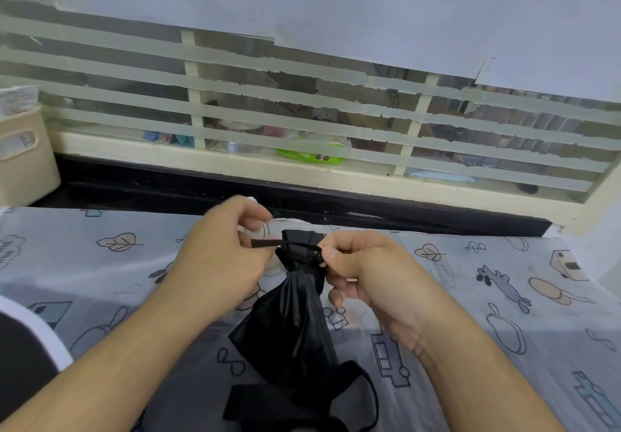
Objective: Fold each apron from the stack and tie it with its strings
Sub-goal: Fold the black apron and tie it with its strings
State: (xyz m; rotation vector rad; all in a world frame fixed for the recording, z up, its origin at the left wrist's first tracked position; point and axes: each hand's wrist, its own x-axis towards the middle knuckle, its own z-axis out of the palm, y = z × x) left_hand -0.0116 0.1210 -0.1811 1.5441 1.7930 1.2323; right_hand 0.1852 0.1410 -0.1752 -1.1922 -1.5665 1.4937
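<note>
A person is cinching a black apron (295, 317) into a bundle on a table (504, 314) covered with a cartoon-print cloth. The left hand (221, 260) is pinching one end of the string (267, 242) between thumb and fingertips, its fingers curled, and drawing it away from the bundle; the right hand (366, 270) is gripping the other end right against the gathered neck, thumb pressed over what looks like the knot. The apron is lying between the two hands and trailing back toward the person, its loose strap (349, 394) spilling in a loop under the right forearm. The tie appears to be forming but not yet tight. The risk, judging from here, lies in the slippery fabric: if the right thumb lifts before the knot is snug, the wrap could slacken and the folds fan open. An uneven pull from the left could also drag the bundle sideways, or slide the string off the narrow end beyond the hands. A cream basket (23, 149) is standing well off to the left hand's side.
</note>
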